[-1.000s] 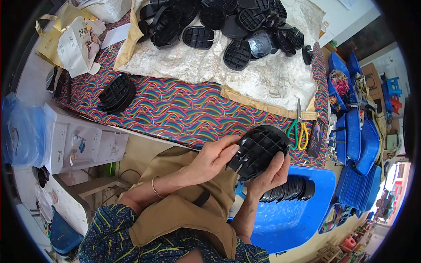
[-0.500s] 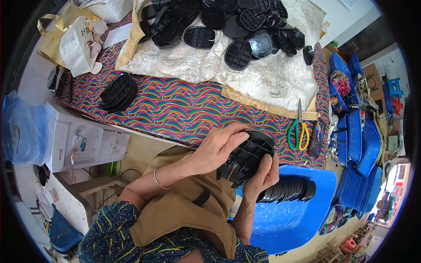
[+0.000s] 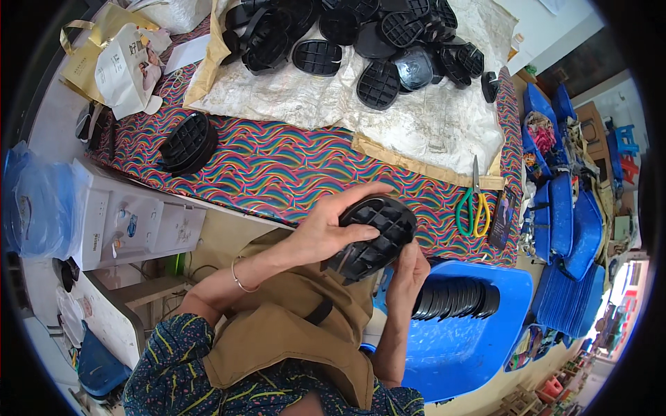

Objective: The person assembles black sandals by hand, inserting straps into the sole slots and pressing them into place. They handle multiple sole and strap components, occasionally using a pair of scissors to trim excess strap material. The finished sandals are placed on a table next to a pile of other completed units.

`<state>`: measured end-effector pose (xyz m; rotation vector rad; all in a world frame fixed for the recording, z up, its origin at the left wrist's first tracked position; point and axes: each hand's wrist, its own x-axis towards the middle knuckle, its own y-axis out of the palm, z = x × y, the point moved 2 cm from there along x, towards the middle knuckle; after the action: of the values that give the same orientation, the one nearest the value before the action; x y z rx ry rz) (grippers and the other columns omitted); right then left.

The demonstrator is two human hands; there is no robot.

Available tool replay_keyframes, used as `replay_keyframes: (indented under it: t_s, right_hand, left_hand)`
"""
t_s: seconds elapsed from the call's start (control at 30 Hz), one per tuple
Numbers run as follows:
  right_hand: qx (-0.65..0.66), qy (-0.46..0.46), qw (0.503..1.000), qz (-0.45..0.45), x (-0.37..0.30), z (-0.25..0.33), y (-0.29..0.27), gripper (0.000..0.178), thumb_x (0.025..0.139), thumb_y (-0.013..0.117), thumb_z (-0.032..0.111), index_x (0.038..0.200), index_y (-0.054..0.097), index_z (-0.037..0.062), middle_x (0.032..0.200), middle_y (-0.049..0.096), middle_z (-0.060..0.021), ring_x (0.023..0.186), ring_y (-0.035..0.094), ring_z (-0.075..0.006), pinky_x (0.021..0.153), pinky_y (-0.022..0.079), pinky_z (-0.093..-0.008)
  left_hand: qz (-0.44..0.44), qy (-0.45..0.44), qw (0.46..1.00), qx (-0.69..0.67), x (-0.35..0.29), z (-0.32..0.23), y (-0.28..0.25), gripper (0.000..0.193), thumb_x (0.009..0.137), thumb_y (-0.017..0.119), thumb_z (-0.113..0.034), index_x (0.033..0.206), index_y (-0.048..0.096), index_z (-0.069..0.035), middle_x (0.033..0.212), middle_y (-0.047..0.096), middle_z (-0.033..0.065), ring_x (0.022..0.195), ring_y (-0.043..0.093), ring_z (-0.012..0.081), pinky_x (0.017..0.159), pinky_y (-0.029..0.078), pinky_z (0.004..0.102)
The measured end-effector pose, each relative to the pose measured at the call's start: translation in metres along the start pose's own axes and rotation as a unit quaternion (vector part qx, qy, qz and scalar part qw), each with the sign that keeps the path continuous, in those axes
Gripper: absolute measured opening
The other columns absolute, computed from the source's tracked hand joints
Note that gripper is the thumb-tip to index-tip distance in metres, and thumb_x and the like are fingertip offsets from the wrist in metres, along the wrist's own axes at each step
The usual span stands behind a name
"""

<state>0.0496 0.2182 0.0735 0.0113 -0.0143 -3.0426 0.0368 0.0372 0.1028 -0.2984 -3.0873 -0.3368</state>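
Between my two hands is a black oval moulded piece (image 3: 385,232), its gridded side turned up. My left hand (image 3: 329,225) grips its left side, the thumb lying across the grid and the index finger stretched over the far rim. At its near right edge, my right hand (image 3: 409,270) holds on with the thumb up against the rim; its other fingers are hidden. A slim strip shows at the piece's near left end. On the patterned cloth to the left lies a small stack of similar black pieces (image 3: 187,142).
A heap of black pieces (image 3: 319,57) covers the far white sheet (image 3: 291,100). Scissors (image 3: 474,208) with green and yellow handles lie at the table's right, beside a dark card (image 3: 503,220). A blue tub (image 3: 444,353) at my right holds a row of black pieces (image 3: 454,298).
Both hands have shifted slightly left with the black piece. My left thumb has moved from the far edge onto the grid, and the right thumb has slid down to the near edge.
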Motion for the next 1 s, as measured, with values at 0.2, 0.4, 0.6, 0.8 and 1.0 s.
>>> replay_keyframes:
  t_s: [0.2, 0.4, 0.6, 0.8, 1.0]
  right_hand:
    - [-0.177, 0.052, 0.972, 0.147, 0.013, 0.023, -0.031, 0.052, 0.106, 0.039, 0.037, 0.124, 0.060, -0.0069, 0.098, 0.071, -0.0119, 0.088, 0.066, -0.0182, 0.082, 0.050, -0.0299]
    - [-0.127, 0.007, 0.947, 0.294, 0.048, 0.056, -0.027, 0.039, 0.103, 0.049, 0.028, 0.112, 0.067, -0.0054, 0.094, 0.071, -0.0152, 0.084, 0.066, -0.0166, 0.076, 0.050, -0.0310]
    - [-0.267, -0.073, 0.907, 0.316, 0.051, 0.067, -0.004, 0.015, 0.093, 0.062, 0.012, 0.097, 0.069, -0.0014, 0.069, 0.064, -0.0135, 0.058, 0.063, -0.0243, 0.056, 0.047, -0.0345]
    - [-0.224, -0.153, 0.938, 0.216, 0.038, 0.053, -0.004, 0.025, 0.096, 0.060, 0.016, 0.106, 0.067, -0.0059, 0.073, 0.067, -0.0146, 0.058, 0.065, -0.0253, 0.056, 0.050, -0.0344]
    - [-0.179, -0.068, 0.968, 0.162, 0.023, 0.041, -0.009, 0.034, 0.103, 0.050, 0.018, 0.124, 0.060, -0.0058, 0.081, 0.070, -0.0156, 0.064, 0.068, -0.0220, 0.063, 0.052, -0.0318]
  left_hand:
    - [0.070, -0.023, 0.993, 0.093, -0.003, -0.019, -0.007, 0.067, 0.082, 0.068, -0.001, 0.145, 0.044, -0.003, 0.136, 0.057, 0.0096, 0.125, 0.053, 0.0156, 0.103, 0.042, 0.0308]
    - [0.147, -0.024, 0.983, 0.105, -0.002, -0.030, -0.011, 0.073, 0.080, 0.071, -0.003, 0.147, 0.041, -0.004, 0.138, 0.055, 0.0099, 0.125, 0.053, 0.0167, 0.102, 0.043, 0.0317]
    - [0.171, -0.031, 0.983, 0.053, 0.003, -0.029, -0.014, 0.075, 0.073, 0.072, 0.004, 0.141, 0.042, -0.002, 0.135, 0.054, 0.0131, 0.126, 0.054, 0.0263, 0.107, 0.043, 0.0386]
    - [0.127, -0.065, 0.990, 0.005, 0.000, -0.028, -0.011, 0.074, 0.071, 0.070, 0.009, 0.139, 0.044, -0.002, 0.128, 0.057, 0.0107, 0.119, 0.058, 0.0204, 0.100, 0.048, 0.0345]
    - [0.085, -0.072, 0.994, 0.003, 0.006, -0.033, -0.018, 0.070, 0.074, 0.070, 0.007, 0.139, 0.046, -0.003, 0.129, 0.056, 0.0080, 0.113, 0.060, 0.0147, 0.095, 0.049, 0.0294]
